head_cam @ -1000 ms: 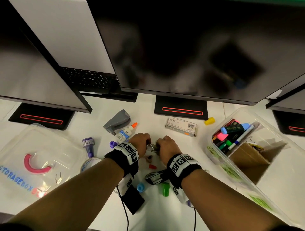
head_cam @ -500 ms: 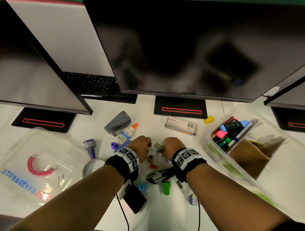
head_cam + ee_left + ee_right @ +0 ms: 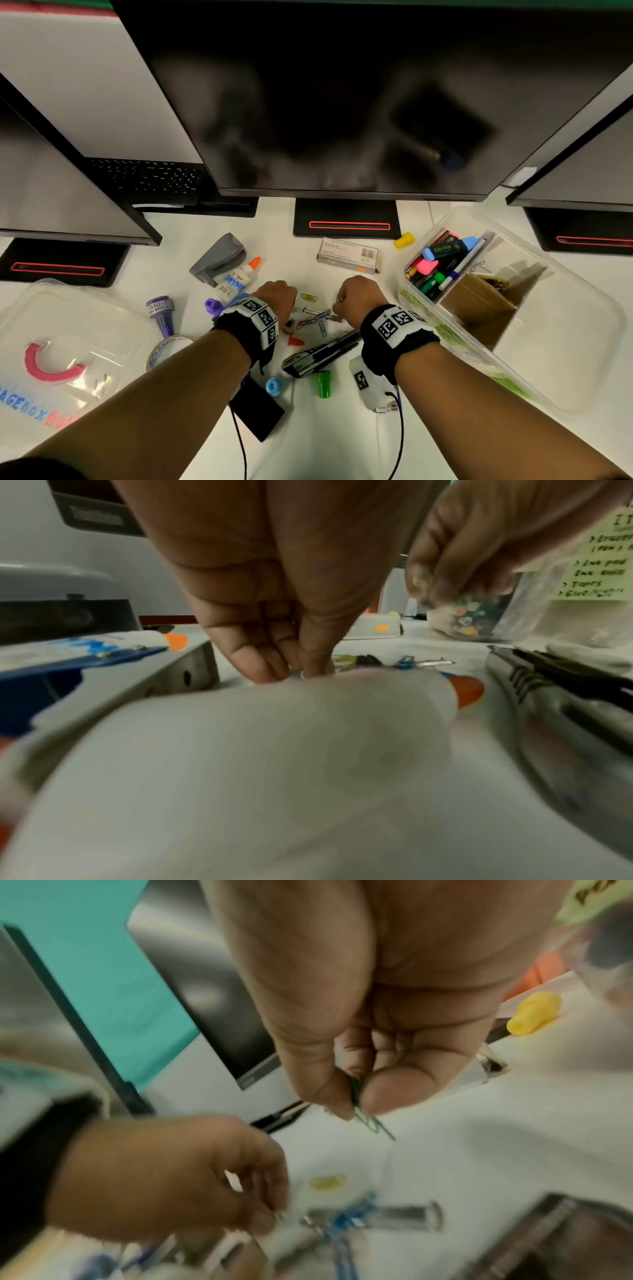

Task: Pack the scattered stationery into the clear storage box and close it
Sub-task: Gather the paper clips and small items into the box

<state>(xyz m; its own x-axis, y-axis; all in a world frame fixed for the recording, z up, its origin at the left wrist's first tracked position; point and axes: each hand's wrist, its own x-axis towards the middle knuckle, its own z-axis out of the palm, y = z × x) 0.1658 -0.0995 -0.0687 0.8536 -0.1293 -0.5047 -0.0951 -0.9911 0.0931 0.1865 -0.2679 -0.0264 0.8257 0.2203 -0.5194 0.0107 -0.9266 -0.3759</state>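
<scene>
A small heap of coloured paper clips lies on the white desk between my hands, with a yellow clip just behind it. My right hand is raised a little above the desk and pinches a green paper clip between thumb and forefinger. My left hand has its fingertips bunched down on the desk, pinching a small silvery clip that is mostly hidden. The clear storage box stands open at the right, with markers and a brown carton inside. Its lid lies at the far left.
Around the hands lie a glue bottle, grey hole punch, staples box, yellow cap, black-and-silver cutter, green cap, blue cap, purple ink bottle and tape roll. Monitors overhang the back.
My hands, close together over the clips a second ago, have drawn apart. The right hand has come up with the green clip, and the clip heap now shows between them.
</scene>
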